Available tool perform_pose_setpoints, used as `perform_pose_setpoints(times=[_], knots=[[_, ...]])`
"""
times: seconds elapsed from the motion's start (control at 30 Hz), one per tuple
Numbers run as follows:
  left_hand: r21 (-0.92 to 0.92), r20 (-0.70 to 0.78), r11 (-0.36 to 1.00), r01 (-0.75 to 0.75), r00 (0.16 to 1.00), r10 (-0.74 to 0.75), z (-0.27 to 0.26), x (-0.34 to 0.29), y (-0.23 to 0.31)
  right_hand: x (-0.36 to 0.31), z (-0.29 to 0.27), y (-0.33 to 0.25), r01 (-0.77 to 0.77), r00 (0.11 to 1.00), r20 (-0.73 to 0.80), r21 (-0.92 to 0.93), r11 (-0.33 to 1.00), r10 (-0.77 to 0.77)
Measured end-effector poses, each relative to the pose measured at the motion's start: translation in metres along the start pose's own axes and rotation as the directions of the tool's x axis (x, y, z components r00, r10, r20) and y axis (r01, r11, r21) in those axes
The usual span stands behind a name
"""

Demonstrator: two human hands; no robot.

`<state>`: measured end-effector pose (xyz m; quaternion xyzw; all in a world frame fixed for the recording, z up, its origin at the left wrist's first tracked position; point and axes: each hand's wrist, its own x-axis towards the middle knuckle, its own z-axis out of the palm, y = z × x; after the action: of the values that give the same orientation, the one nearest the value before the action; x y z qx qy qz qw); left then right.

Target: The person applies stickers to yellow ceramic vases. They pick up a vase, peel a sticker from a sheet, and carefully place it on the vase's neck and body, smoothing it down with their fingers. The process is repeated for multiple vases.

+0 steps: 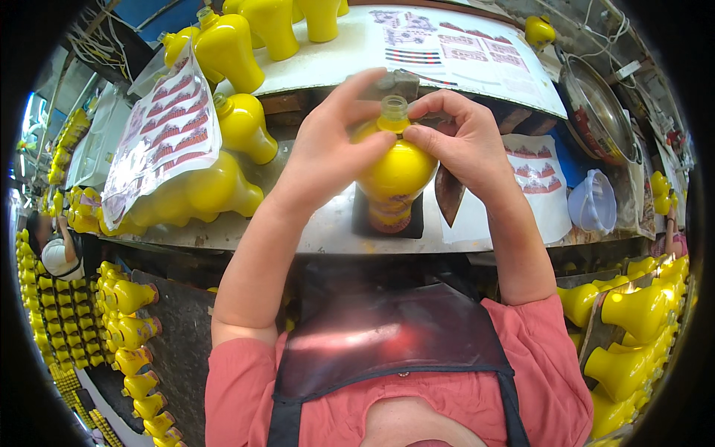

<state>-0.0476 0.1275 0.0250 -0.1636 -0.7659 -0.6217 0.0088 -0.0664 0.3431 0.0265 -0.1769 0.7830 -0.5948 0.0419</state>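
Working at twelve o'clock: left hand (331, 141) spread wide against the yellow bottle (398, 171), right hand (469, 138) curled at its neck, pinch unclear! Patterned foot band (389, 221) already on; neck seemingly unfinished.

- The head view looks steeply down from head height, over the apron (395, 335), to the left hand (331, 141) and right hand (469, 141) close below.
- It faces forward across the worktable (320, 235), upright and unmirrored.
- Its wide fisheye circle bends straight edges.
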Motion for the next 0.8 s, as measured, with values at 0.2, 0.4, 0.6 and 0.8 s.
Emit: perform_pose_setpoints(times=[0.2,0.4,0.6,0.8], knots=[[-0.149,-0.039,0.988,0.04,0.998,-0.046,0.012,0.001,-0.014,0.004,-0.003,0.005,0.012,0.999,-0.034,-0.029,0.999,-0.013],[-0.35,-0.001,0.936,0.029,1.0,-0.031,0.012,0.007,-0.034,0.006,-0.002,0.008,0.033,0.998,-0.059,-0.037,0.999,-0.035],[-0.335,0.022,0.941,0.056,0.998,-0.052,0.009,0.01,-0.032,0.006,-0.013,0.021,-0.107,0.99,-0.087,0.027,0.994,0.109],[-0.284,0.006,0.957,0.065,0.998,-0.066,0.008,0.011,-0.029,0.001,-0.035,0.034,-0.272,0.878,-0.17,0.593,0.758,0.448]])
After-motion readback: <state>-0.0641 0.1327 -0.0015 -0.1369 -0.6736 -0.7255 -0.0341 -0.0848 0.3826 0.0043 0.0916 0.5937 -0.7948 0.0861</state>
